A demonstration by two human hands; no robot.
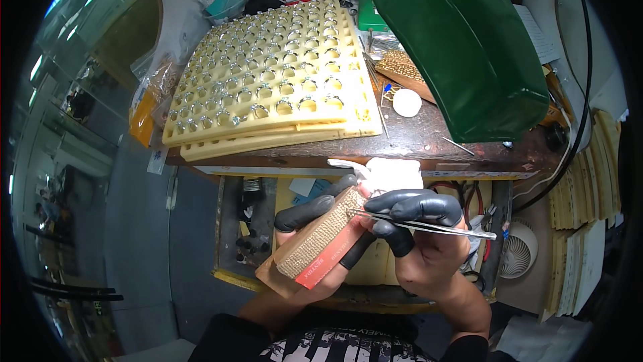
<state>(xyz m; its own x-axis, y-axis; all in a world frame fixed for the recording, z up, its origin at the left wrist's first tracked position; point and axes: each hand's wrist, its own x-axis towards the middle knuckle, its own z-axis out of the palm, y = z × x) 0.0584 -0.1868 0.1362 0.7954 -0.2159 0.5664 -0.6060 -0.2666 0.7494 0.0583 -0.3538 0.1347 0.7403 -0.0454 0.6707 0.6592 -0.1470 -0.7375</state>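
My left hand [301,216], with black finger covers, grips a wooden block [274,273] carrying dense rows of small beige-gold pieces [315,235] and a red paper strip [328,261]. My right hand [422,218], also in black finger covers, is closed on long metal tweezers [455,231], whose tips lie over the upper end of those rows. A white cloth [392,171] sits just behind my fingers. Whether anything is between the tweezer tips is too small to tell.
Stacked cream trays [268,81] of rings cover the bench's left. A large green shade [455,47] stands at right, near a round white item [406,102] and thin tools [459,146]. Below are an open drawer [221,241], a fan [517,248] and stacked boards [589,188].
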